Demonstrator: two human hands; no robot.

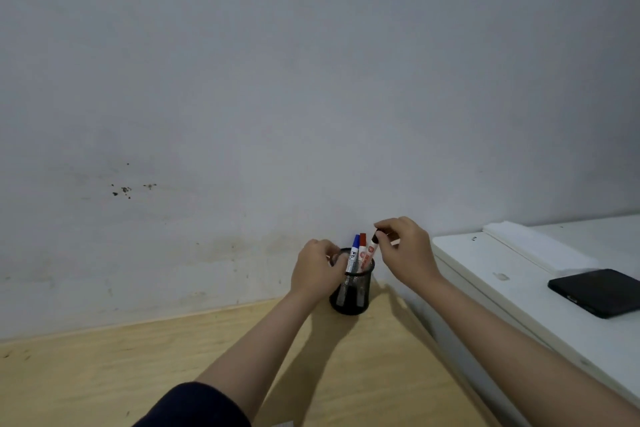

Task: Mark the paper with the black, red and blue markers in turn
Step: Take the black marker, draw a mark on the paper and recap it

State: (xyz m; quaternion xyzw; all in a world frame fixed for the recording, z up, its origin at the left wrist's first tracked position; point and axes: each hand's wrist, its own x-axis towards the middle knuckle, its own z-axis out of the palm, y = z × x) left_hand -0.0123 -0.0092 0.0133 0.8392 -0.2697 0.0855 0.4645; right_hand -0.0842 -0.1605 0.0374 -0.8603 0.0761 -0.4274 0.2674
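Observation:
A black mesh pen cup (349, 295) stands on the wooden desk against the wall. Three markers stick up out of it: a blue-capped marker (354, 253), a red-capped marker (362, 243) and a black-capped marker (371, 251). My left hand (317, 270) wraps around the cup's left side and rim. My right hand (405, 250) pinches the black cap end of the black marker between thumb and fingers, the marker's lower part still inside the cup. A white corner of paper (284, 424) shows at the bottom edge, mostly cut off.
A white cabinet (485, 274) stands to the right, higher than the desk, with a folded white sheet (533, 246) and a black phone (597, 291) on top. The pale wall runs right behind the cup. Bare wooden desk (104, 374) stretches left and toward me.

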